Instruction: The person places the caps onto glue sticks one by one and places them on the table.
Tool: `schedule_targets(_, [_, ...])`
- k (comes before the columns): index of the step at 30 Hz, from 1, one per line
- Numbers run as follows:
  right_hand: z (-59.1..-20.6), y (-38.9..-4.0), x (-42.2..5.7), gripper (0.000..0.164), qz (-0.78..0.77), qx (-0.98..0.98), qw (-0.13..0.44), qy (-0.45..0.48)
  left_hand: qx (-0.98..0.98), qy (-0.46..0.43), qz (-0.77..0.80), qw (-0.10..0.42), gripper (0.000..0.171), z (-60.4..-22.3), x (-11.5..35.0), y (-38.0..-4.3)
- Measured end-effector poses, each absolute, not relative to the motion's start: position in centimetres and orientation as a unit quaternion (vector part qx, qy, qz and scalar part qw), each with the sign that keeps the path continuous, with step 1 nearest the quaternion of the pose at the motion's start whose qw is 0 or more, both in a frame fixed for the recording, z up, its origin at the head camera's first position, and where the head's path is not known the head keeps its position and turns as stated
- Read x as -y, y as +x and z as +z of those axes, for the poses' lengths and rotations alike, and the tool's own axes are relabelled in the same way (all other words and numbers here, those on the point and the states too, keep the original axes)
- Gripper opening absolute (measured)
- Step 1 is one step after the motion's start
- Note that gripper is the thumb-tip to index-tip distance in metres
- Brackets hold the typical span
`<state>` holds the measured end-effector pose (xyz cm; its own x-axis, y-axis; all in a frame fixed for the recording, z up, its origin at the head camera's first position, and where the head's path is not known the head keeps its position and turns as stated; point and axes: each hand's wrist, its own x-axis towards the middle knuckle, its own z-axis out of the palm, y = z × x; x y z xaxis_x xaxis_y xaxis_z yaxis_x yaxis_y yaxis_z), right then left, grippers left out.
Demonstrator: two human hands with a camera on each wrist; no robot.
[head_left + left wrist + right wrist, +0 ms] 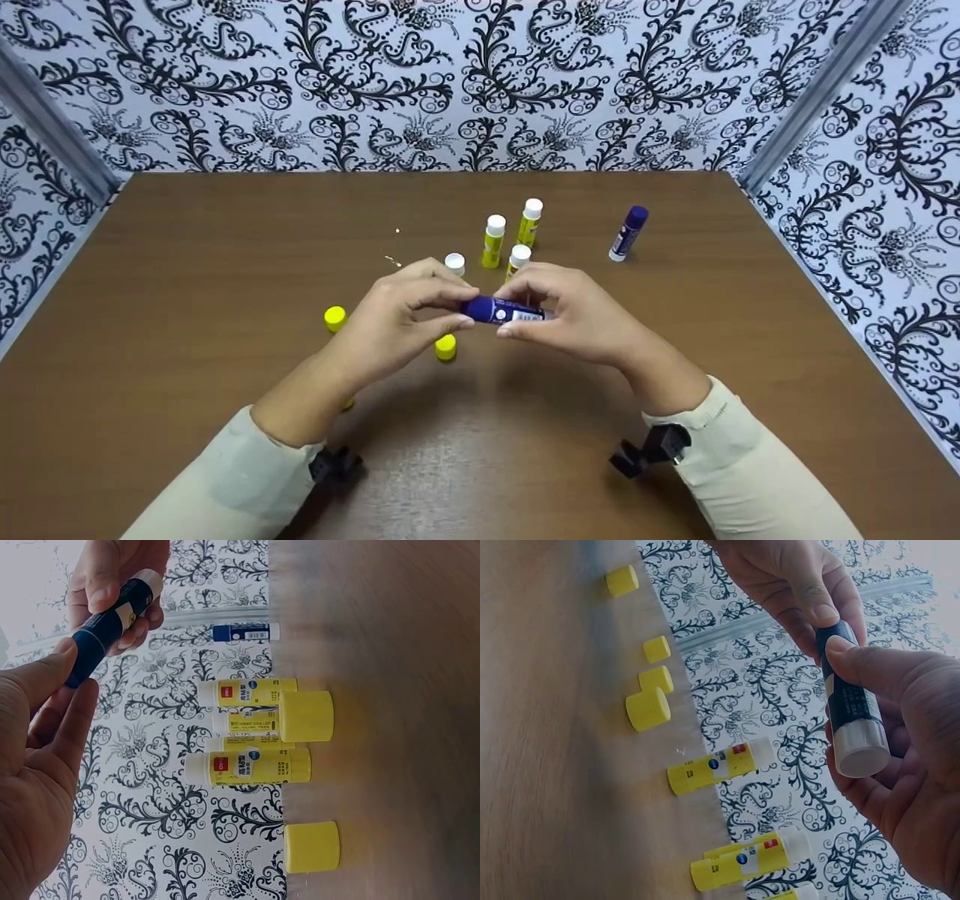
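Held level between both hands above the middle of the table is a blue glue stick (512,310) with a white base. My left hand (401,319) pinches its dark blue cap (88,656) between thumb and fingers. Around the labelled barrel (849,699) curl the fingers and thumb of my right hand (581,311), and the white base sticks out past them. Just beyond the hands stand several yellow glue sticks (493,244) with white tops and no yellow caps on them. One of them is mostly hidden behind my left hand in the head view.
Loose yellow caps (445,347) stand on the brown table (225,247) near my left hand, one partly behind the left wrist. Farther right, another blue glue stick (628,234) stands upright with its cap on. Patterned walls (420,82) enclose the back and sides.
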<state>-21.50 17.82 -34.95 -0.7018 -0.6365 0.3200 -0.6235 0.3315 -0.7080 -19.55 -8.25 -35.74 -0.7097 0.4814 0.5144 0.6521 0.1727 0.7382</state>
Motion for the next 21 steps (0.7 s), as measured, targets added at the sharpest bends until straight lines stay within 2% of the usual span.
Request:
schedule_targets(11, [-34.50, -21.73, -18.19, 0.026, -0.366, -0.848, 0.048, -0.380, 0.777, -0.373, -0.502, 0.074, 0.028, -36.03, 8.18, -19.68])
schedule_targets(21, [-34.27, -21.69, -18.39, 0.024, -0.351, -0.853, 0.033, -0.385, 0.768, -0.375, -0.515, 0.063, 0.028, -36.13, 8.06, -19.80])
